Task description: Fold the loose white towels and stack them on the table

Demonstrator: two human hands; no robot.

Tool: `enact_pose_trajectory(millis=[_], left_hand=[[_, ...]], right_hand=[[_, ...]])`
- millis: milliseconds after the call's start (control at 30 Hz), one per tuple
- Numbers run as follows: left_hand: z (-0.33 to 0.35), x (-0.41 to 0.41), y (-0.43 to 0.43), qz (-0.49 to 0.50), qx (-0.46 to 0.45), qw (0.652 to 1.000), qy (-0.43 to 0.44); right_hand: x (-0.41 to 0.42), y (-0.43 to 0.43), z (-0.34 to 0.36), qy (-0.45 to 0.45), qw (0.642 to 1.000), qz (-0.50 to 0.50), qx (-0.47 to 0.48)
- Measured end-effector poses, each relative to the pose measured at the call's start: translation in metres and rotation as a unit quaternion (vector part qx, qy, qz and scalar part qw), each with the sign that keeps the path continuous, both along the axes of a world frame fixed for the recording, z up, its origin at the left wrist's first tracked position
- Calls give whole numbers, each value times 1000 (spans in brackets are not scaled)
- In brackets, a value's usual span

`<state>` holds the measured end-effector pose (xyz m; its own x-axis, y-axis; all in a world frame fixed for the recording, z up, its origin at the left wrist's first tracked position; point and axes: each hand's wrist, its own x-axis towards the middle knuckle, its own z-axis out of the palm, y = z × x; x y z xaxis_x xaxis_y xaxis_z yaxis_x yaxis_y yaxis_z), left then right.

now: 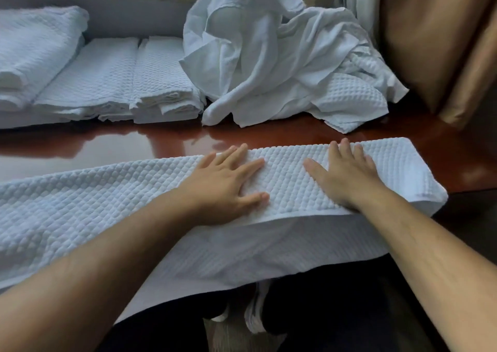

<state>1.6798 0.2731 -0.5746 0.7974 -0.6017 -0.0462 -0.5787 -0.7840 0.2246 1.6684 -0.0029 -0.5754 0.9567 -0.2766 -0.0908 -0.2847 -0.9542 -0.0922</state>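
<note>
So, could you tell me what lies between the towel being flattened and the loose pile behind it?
Only a bare strip of glossy red-brown table separates the towel from the loose pile, in the head view.

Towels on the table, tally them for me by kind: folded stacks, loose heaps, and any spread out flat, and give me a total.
Folded stacks: 3
Loose heap: 1
Spread towel: 1
Total: 5
Single towels inside the stacks and the heap cannot be counted.

bare table (113,147) strip ahead, folded stacks (113,82) and loose pile (282,63) behind
</note>
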Motion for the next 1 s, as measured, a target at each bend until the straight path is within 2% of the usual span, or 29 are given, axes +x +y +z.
enact_pose_trajectory(millis=[233,333,467,533,700,833,1000], left_hand=[[0,4,-3,0,11,1000,13],[0,18,-20,36,-25,999,-21],[5,40,-61,53,-95,993,-44],[6,48,-82,49,-89,994,-51],[-1,61,-101,42,-79,993,-77],[-3,73,-103,22,-80,990,-115],[-2,92,-115,13,-94,986,-136]], right_hand=[[12,-14,1,13,999,28,20],[15,-34,4,-12,999,27,40],[15,-65,6,-61,998,-21,16],[17,-77,7,-70,997,-19,1],[29,-89,11,-140,989,41,-39],[41,-94,17,-132,987,86,14],[66,-108,21,-114,988,96,-37]])
